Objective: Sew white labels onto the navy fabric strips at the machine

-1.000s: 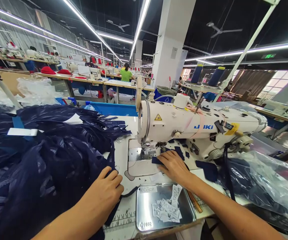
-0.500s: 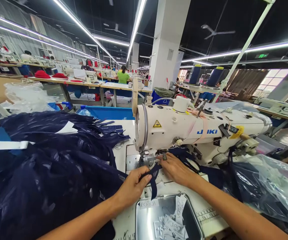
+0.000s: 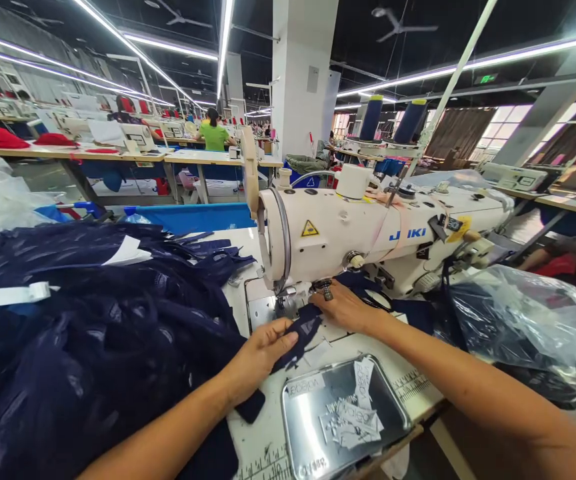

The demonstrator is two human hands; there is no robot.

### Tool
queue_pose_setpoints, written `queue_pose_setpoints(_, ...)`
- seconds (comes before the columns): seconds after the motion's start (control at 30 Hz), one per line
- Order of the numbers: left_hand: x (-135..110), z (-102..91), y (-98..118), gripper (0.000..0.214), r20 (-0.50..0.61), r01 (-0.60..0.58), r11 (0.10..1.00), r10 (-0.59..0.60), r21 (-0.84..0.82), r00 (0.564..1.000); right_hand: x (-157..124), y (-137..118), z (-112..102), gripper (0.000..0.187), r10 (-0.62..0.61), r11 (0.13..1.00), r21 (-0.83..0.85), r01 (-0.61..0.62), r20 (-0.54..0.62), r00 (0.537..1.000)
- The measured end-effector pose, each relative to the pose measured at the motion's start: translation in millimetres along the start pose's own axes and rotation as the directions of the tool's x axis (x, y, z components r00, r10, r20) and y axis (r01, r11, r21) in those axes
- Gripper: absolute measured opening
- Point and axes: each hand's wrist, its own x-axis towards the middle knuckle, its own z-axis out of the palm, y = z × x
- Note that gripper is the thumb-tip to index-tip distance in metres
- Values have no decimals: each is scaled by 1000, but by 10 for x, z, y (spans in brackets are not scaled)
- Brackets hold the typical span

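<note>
A white JUKI sewing machine [image 3: 358,230] stands on the white table [image 3: 263,440]. My left hand [image 3: 258,353] pinches a small navy fabric piece [image 3: 304,331] just in front of the needle area [image 3: 288,303]. On the far side of that piece my right hand [image 3: 345,308] rests on it under the machine arm, fingers curled down onto the cloth. A big heap of navy fabric [image 3: 93,333] lies to the left, touching my left forearm.
A shallow metal tray [image 3: 343,413] with white labels sits at the table's front edge. A clear plastic bag [image 3: 523,320] with dark cloth lies right. Two thread cones [image 3: 393,120] stand behind the machine. Other work tables and a person in green [image 3: 214,133] are far back.
My left hand came off the fabric heap and took the navy piece near the needle. My right hand shifted slightly toward the presser foot. The view swung left and down.
</note>
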Motion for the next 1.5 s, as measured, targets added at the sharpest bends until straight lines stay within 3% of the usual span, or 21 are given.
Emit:
queue_pose_setpoints(0.13,-51,-86,93,31,-155,14,987,11,160,988,-110,-93,-93,17,25,994,110,-15,-84,996)
queue_pose_setpoints(0.27,-100,-90,106,34,-224,25,959,40,282,974,-347,-153,-186,17,-134,924,361,126,-2,991)
queue_pose_setpoints(0.43,-138,-27,43,29,-240,-34,922,136,385,961,-461,-229,-93,20,-196,925,318,206,-64,978)
queue_pose_setpoints(0.5,-183,15,46,26,-246,-24,922,129,388,961,-460,-246,-32,22,-185,918,331,220,-133,974)
queue_pose_setpoints(0.57,-242,64,73,25,-273,-6,932,113,363,955,-463,-248,4,17,-81,885,435,163,-201,976)
queue_pose_setpoints(0.63,-299,114,112,24,-309,0,943,109,332,945,-475,-247,-7,11,121,794,607,38,-218,968)
queue_pose_setpoints(0.73,-347,169,155,22,-325,-16,951,121,308,938,-494,-300,-123,4,381,529,840,-122,-107,918)
queue_pose_setpoints(0.87,-339,214,167,17,-308,-50,951,149,306,940,-428,-560,-343,12,385,69,988,-135,98,918)
queue_pose_setpoints(0.97,-339,258,182,16,-303,-80,950,175,301,937,-288,-802,-405,20,470,-151,984,-92,154,869)
queue_pose_setpoints(1.07,-385,303,220,17,-324,-76,957,169,279,931,-146,-956,-391,20,584,-252,967,-34,180,792)
queue_pose_setpoints(1.2,-466,315,253,20,-307,-95,970,163,224,938,-34,-1021,-404,19,604,-328,944,-42,244,758)
queue_pose_setpoints(1.3,-485,307,229,24,-280,-137,966,196,217,940,10,-1049,-428,22,628,-328,944,-28,240,741)
queue_pose_setpoints(1.5,-437,335,127,26,-468,-91,972,185,216,864,36,-1113,-374,24,655,-266,963,-34,207,726)
